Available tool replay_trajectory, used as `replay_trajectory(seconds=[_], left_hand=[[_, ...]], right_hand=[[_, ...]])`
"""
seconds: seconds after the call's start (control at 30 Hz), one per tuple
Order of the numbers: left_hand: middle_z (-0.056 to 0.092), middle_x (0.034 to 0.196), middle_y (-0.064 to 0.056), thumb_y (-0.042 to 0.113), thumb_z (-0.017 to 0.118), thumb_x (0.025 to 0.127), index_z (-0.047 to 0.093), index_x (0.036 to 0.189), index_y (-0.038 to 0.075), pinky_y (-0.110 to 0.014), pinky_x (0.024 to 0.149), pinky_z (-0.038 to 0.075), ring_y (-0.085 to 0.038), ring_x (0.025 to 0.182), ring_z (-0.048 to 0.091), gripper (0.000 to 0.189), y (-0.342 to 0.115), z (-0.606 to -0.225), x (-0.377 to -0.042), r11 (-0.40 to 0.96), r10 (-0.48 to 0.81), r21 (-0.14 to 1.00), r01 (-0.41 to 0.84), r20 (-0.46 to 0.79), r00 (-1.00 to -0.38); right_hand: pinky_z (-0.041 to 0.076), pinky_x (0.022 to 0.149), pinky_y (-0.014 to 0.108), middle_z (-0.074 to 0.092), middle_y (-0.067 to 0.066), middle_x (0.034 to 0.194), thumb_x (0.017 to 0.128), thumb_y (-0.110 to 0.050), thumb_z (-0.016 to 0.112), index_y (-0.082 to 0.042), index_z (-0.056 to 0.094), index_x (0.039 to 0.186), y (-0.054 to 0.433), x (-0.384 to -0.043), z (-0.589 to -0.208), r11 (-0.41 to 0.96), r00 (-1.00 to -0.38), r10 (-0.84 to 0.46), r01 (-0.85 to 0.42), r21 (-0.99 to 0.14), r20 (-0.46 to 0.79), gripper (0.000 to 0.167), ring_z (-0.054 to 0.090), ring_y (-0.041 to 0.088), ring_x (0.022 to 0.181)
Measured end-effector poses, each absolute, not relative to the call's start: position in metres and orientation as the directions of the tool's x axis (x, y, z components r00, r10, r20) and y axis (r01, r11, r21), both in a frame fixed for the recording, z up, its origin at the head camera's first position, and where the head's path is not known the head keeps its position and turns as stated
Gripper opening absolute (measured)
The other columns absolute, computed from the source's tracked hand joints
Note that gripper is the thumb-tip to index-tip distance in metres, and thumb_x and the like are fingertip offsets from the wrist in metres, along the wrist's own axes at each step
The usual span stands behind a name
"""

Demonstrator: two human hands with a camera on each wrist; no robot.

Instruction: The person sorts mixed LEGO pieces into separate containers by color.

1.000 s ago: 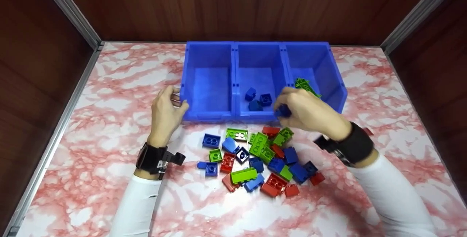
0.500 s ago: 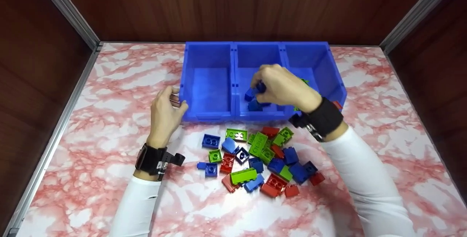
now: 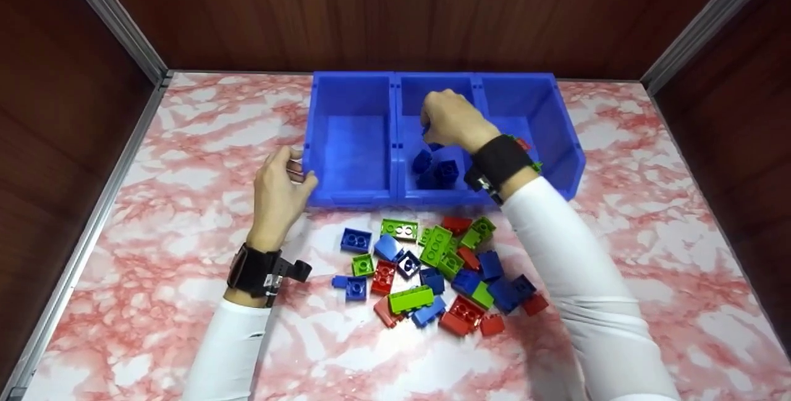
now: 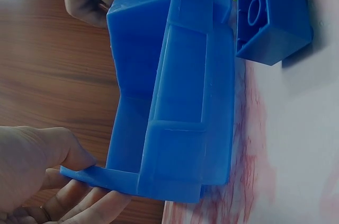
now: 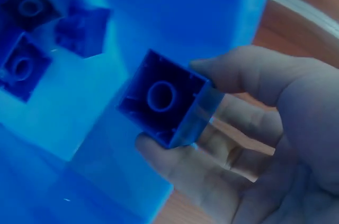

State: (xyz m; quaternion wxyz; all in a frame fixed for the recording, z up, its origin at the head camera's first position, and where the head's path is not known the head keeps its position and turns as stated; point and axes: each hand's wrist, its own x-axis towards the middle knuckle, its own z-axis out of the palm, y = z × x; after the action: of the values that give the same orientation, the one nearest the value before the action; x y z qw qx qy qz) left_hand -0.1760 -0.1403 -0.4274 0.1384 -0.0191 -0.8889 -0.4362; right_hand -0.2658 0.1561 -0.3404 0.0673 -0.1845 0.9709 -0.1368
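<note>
A blue three-compartment bin [image 3: 352, 199] stands at the back of the table. My left hand [image 3: 276, 194] grips its left wall, with the thumb [image 4: 74, 152] on one side and the fingers below in the left wrist view. Over the middle compartment, my right hand [image 3: 454, 118] holds a blue building brick [image 5: 161, 97] between thumb and fingers. That brick's hollow underside with its round tube faces the right wrist camera. Several blue bricks [image 3: 446, 172] lie on the compartment floor beneath. The right forearm partly hides the right compartment, where bits of green brick [image 3: 536, 166] show.
A loose pile of red, green and blue bricks lies in front of the bin, among them a long green brick [image 3: 411, 298] and a red brick [image 3: 384, 277]. Wood-grain panels [image 3: 395, 12] rise behind the bin and on both sides of the marbled table [image 3: 185, 123].
My right hand has carried the blue brick from the front of the divider back and left, deeper over the middle compartment. The left hand stays on the bin wall.
</note>
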Motion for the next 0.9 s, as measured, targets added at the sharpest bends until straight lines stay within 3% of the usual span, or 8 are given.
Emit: replay_trajectory(seconds=[0.13,0.33,0.47,0.63,0.9], left_hand=[[0.07,0.109,-0.022,0.001,0.071,0.088,0.065,0.116,-0.006,-0.046,0.09,0.06,-0.036,0.096,0.071,0.029,-0.14,-0.428,-0.176,0.626,-0.083,0.764,0.157,0.266,-0.96],[0.07,0.108,-0.022,0.002,0.072,0.087,0.065,0.115,-0.005,-0.046,0.09,0.061,-0.036,0.095,0.072,0.03,-0.138,-0.427,-0.175,0.621,-0.082,0.766,0.164,0.272,-0.959],[0.07,0.107,-0.022,0.002,0.072,0.087,0.066,0.114,-0.005,-0.046,0.089,0.061,-0.036,0.095,0.072,0.029,-0.139,-0.426,-0.176,0.62,-0.083,0.767,0.167,0.276,-0.958],[0.07,0.108,-0.021,0.002,0.072,0.087,0.065,0.114,-0.005,-0.046,0.09,0.061,-0.036,0.096,0.071,0.029,-0.141,-0.426,-0.175,0.62,-0.085,0.769,0.156,0.263,-0.961],[0.07,0.109,-0.021,0.003,0.072,0.087,0.065,0.115,-0.005,-0.046,0.09,0.06,-0.036,0.097,0.07,0.029,-0.142,-0.427,-0.176,0.619,-0.085,0.77,0.153,0.26,-0.962]], right_hand=[[0.059,0.071,0.044,0.07,0.01,0.088,0.08,0.0,0.069,-0.003,0.071,0.085,0.151,-0.273,-0.355,0.933,-0.936,-0.315,-0.275,-0.234,-0.156,0.006,0.063,0.027,0.082],[0.063,0.092,0.056,0.075,0.021,0.108,0.086,0.003,0.064,0.001,0.068,0.096,0.147,-0.279,-0.372,0.961,-0.951,-0.249,-0.219,-0.167,-0.186,0.011,0.072,0.042,0.104],[0.061,0.098,0.058,0.073,0.027,0.118,0.088,0.007,0.056,0.004,0.066,0.106,0.145,-0.28,-0.38,0.964,-0.949,-0.248,-0.222,-0.15,-0.194,0.02,0.071,0.047,0.114],[0.061,0.1,0.056,0.072,0.028,0.121,0.09,0.008,0.054,0.006,0.066,0.112,0.142,-0.28,-0.382,0.962,-0.941,-0.254,-0.223,-0.156,-0.224,0.025,0.07,0.046,0.116],[0.06,0.102,0.054,0.073,0.026,0.118,0.091,0.006,0.055,0.005,0.067,0.109,0.146,-0.282,-0.383,0.969,-0.943,-0.223,-0.187,-0.16,-0.249,0.022,0.071,0.042,0.113]])
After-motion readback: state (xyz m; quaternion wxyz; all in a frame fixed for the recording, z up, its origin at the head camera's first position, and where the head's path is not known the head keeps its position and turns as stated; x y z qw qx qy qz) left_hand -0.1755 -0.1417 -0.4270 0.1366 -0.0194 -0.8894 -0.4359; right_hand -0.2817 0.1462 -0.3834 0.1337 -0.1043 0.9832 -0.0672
